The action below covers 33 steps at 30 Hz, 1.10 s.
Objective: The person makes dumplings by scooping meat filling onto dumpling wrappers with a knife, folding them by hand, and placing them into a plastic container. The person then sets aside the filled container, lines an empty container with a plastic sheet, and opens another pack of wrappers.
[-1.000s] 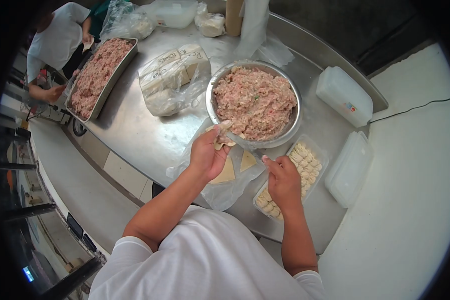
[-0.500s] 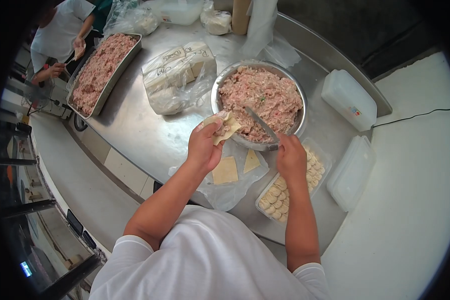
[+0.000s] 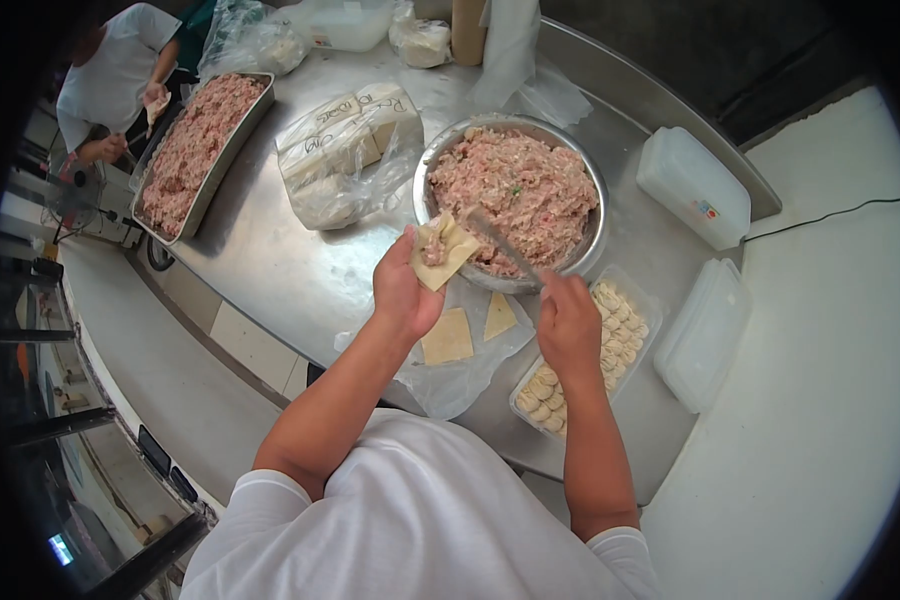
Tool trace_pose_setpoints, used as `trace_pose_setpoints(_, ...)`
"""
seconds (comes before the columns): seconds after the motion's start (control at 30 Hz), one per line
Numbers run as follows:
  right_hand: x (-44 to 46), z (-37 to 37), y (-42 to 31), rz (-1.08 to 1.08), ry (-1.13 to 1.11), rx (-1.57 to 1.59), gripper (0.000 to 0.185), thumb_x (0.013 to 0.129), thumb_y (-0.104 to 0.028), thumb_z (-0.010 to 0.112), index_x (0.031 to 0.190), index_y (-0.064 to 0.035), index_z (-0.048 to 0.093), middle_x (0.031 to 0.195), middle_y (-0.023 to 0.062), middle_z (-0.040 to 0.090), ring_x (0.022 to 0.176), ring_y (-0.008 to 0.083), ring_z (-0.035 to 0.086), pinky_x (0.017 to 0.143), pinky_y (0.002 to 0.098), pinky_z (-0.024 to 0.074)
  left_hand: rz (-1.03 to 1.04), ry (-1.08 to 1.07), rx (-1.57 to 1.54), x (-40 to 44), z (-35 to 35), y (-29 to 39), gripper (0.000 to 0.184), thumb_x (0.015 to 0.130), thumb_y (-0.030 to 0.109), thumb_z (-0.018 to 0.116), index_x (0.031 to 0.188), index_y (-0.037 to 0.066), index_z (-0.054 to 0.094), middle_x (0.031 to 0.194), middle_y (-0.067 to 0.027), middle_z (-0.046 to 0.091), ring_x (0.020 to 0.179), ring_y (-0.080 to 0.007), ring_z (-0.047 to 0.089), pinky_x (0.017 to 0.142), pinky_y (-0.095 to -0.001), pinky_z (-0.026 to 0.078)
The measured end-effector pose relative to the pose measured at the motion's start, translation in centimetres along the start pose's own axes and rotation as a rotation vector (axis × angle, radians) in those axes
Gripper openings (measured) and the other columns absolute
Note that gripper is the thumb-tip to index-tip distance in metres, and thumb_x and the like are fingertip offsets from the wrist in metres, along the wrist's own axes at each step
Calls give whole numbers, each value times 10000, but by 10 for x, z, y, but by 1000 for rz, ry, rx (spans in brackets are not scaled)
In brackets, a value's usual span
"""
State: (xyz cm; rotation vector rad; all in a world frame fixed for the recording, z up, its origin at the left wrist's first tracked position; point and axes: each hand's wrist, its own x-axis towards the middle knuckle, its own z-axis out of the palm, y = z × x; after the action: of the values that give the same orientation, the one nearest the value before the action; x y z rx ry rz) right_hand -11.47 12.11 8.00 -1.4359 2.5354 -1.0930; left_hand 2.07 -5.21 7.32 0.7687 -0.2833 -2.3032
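My left hand holds a square dumpling wrapper with a dab of meat filling on it. In my right hand is a flat metal spreader, its blade angled over the near edge of the steel bowl. Ground meat mixture fills that bowl. Below my left hand, a square wrapper and a smaller wrapper piece lie on a plastic sheet. Folded dumplings sit in rows in a clear container beside my right hand.
A deep tray of meat stands at the left, near another person. Bagged wrapper packs lie behind my left hand. At the right are a lidded plastic box and a clear lid on the steel table.
My left hand has opened out, so the wrapper lies flatter and its filling shows. The spreader in my right hand has shifted left, its tip now near the wrapper.
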Motion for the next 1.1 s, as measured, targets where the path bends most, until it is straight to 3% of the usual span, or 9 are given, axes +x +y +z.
trace_pose_setpoints(0.17, 24, -5, 38, 68, -97, -200, 216, 899, -50, 600, 1073, -85, 723, 944, 134, 633, 873, 323, 661, 741, 412, 532, -8, -41, 66, 1, -7, 3, 437, 1097, 306, 389, 1364, -35, 454, 1360, -175, 557, 1252, -314, 569, 1113, -421, 441)
trace_pose_setpoints(0.3, 7, -26, -8, 47, -82, -254, 238, 871, -21, 619, 1072, -89, 727, 959, 130, 619, 845, 322, 649, 727, 401, 531, -54, 10, 112, -1, -5, 7, 423, 1098, 300, 384, 1334, -39, 475, 1331, -165, 573, 1223, -304, 580, 1084, -412, 462)
trace_pose_setpoints(0.4, -18, -8, -11, -217, 9, -99, 308, 827, -5, 634, 1084, -128, 749, 905, 89, 572, 811, 277, 612, 688, 408, 518, -34, 7, 99, 5, -8, -6, 410, 1097, 287, 381, 1323, -40, 484, 1295, -156, 590, 1210, -295, 582, 1073, -413, 466)
trace_pose_setpoints(0.53, -30, -1, -10, -155, -52, -115, 315, 808, 2, 649, 1085, -112, 745, 909, 94, 578, 832, 275, 614, 695, 393, 521, -46, -27, 188, 2, -9, -13, 413, 1095, 287, 365, 1320, -39, 484, 1274, -140, 601, 1196, -283, 588, 1072, -414, 468)
trace_pose_setpoints(0.7, -32, -47, -29, -5, -10, 120, 306, 808, 25, 643, 1067, -103, 745, 893, 91, 580, 786, 267, 625, 671, 383, 526, -110, -343, 140, -23, 0, 9, 353, 1070, 265, 389, 1311, 52, 536, 1274, -104, 628, 1237, -230, 576, 1052, -423, 464)
trace_pose_setpoints(0.73, -35, -54, -31, 48, -11, 218, 303, 808, 31, 641, 1059, -100, 746, 888, 88, 581, 766, 264, 629, 661, 379, 527, -142, -263, 273, -23, 0, 11, 302, 1001, 190, 560, 1278, 70, 568, 1233, -87, 648, 1208, -212, 596, 1030, -379, 476)
trace_pose_setpoints(0.77, -38, -57, -31, 63, 5, 210, 303, 808, 31, 641, 1059, -100, 746, 888, 88, 581, 766, 264, 629, 661, 379, 527, -159, -276, 280, -23, -6, 8, 302, 1001, 190, 560, 1278, 70, 568, 1233, -87, 648, 1208, -212, 596, 1030, -379, 476)
trace_pose_setpoints(0.87, -54, -65, -28, 28, -102, 132, 284, 816, 14, 646, 1055, -101, 748, 892, 78, 593, 739, 257, 639, 649, 371, 529, 124, -456, 1203, -24, -19, -8, 506, 744, -15, 828, 1189, 35, 592, 1097, -50, 683, 1007, -155, 650, 876, -312, 518)
trace_pose_setpoints(1.1, -88, -107, -10, 176, -157, 90, 213, 838, -21, 667, 1033, -73, 735, 864, 85, 613, 743, 243, 638, 655, 355, 513, 278, -590, 1701, -34, -3, -36, 279, 796, 85, 798, 1019, 30, 638, 949, -135, 708, 842, -260, 686, 776, -347, 529)
